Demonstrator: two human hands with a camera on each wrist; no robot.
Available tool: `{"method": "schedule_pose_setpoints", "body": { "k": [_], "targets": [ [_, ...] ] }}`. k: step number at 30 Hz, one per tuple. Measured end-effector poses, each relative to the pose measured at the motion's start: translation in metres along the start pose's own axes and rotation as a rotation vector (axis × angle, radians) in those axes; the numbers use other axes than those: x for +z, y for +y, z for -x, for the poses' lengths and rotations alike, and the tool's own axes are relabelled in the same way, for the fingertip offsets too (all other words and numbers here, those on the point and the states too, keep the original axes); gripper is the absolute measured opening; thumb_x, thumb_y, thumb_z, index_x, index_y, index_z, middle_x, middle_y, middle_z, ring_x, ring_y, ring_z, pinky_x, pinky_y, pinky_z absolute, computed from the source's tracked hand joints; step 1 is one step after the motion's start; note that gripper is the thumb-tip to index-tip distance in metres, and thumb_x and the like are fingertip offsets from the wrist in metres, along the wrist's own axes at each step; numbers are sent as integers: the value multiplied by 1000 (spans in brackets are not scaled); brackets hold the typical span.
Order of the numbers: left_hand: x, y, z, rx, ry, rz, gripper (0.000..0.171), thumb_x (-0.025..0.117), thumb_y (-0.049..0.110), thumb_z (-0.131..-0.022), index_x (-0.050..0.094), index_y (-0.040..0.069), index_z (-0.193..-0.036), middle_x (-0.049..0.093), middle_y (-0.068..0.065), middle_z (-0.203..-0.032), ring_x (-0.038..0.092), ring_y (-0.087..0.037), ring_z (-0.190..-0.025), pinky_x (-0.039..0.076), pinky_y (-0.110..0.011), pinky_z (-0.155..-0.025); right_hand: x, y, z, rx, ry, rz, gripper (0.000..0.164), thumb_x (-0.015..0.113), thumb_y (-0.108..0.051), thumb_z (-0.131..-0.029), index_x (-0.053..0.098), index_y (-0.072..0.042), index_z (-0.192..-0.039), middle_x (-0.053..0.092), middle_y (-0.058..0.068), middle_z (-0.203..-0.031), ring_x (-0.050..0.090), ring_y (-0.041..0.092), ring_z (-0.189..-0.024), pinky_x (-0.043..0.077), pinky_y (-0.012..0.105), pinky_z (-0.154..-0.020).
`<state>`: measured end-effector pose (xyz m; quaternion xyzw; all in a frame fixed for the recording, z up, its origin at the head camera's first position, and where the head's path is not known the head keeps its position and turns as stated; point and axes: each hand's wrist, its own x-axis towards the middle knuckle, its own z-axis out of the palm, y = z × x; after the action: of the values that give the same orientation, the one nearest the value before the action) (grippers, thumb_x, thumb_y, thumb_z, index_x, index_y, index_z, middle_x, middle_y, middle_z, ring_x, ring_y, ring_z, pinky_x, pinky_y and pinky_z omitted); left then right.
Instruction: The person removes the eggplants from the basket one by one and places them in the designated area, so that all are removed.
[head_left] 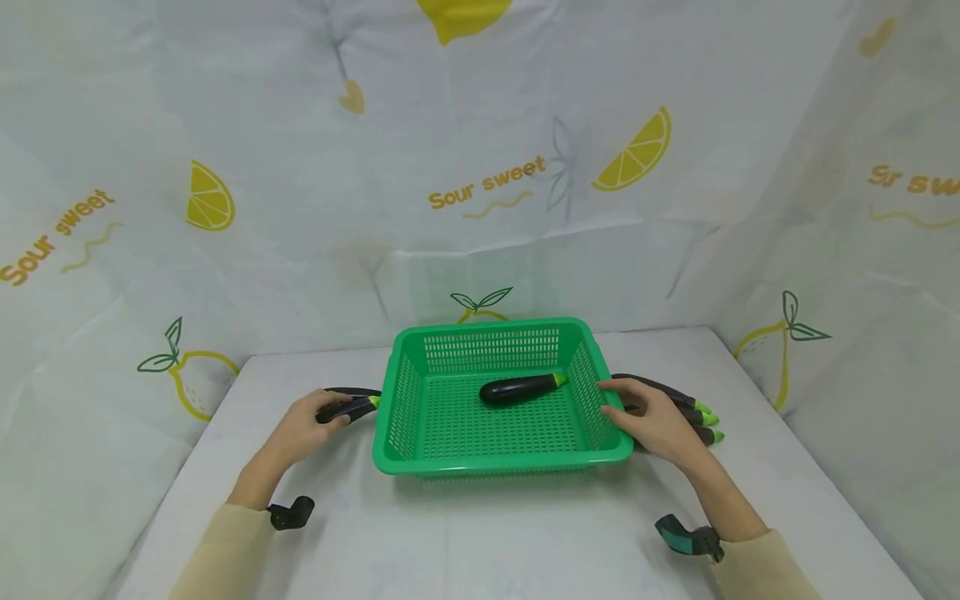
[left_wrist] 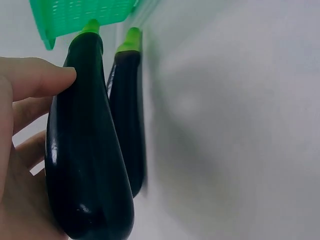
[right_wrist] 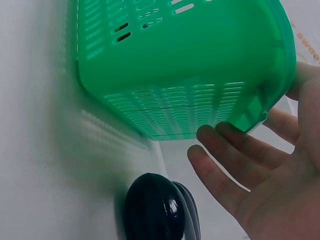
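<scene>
My left hand (head_left: 303,429) holds a dark, glossy eggplant (left_wrist: 87,140) with a green stem end, its thumb lying on the near side and the fingers behind. A second eggplant (left_wrist: 128,120) lies right beside that one, left of the green plastic basket (head_left: 502,464). At the basket's right rim, my right hand (head_left: 660,421) grips the edge, with thumb and index finger over the rim and the other fingers along the outer wall. Inside the basket rests a single eggplant (head_left: 517,389), its green end toward the right.
Several more eggplants (head_left: 708,419) lie to the right of the basket, partly hidden by the right hand. A white table (head_left: 487,542) carries everything. White cloth (head_left: 315,208) with lemon prints hangs behind and at both sides.
</scene>
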<state>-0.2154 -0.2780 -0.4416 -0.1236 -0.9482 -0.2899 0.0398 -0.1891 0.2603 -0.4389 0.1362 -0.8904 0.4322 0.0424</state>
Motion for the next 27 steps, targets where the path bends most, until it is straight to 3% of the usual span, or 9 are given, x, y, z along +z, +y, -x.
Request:
{"method": "schedule_pose_setpoints", "body": {
  "k": [5, 14, 21, 27],
  "targets": [
    [11, -4, -1, -22, -3, -1, 31, 68, 12, -94, 69, 0, -123, 62, -25, -127, 57, -47, -121, 43, -64, -101, 0, 1, -1, -3, 6, 2, 44, 67, -26, -100, 60, -3, -137, 59, 23, -136, 62, 44, -116, 54, 55, -91],
    [27, -6, -4, -42, -4, -87, 28, 70, 11, -92, 69, 1, -118, 67, -22, -120, 60, -46, -118, 43, -63, -101, 1, 0, 1, 1, 5, -5, 44, 68, -26, -100, 60, -3, -137, 59, 23, -136, 63, 43, -115, 54, 55, -91],
    [35, -8, -4, -11, 6, -141, 28, 71, 11, -93, 70, 2, -119, 66, -23, -121, 59, -46, -118, 45, -63, -99, 2, 3, 0, -6, 7, 1, 44, 67, -26, -100, 60, -3, -136, 60, 23, -135, 63, 42, -115, 54, 55, -90],
    [40, -10, -3, 28, 64, -177, 29, 72, 10, -92, 70, 0, -119, 65, -23, -121, 58, -47, -117, 45, -64, -98, 2, 2, 0, -10, 7, 3, 44, 67, -26, -100, 61, -3, -136, 60, 22, -135, 63, 42, -115, 53, 55, -91]
  ]
}}
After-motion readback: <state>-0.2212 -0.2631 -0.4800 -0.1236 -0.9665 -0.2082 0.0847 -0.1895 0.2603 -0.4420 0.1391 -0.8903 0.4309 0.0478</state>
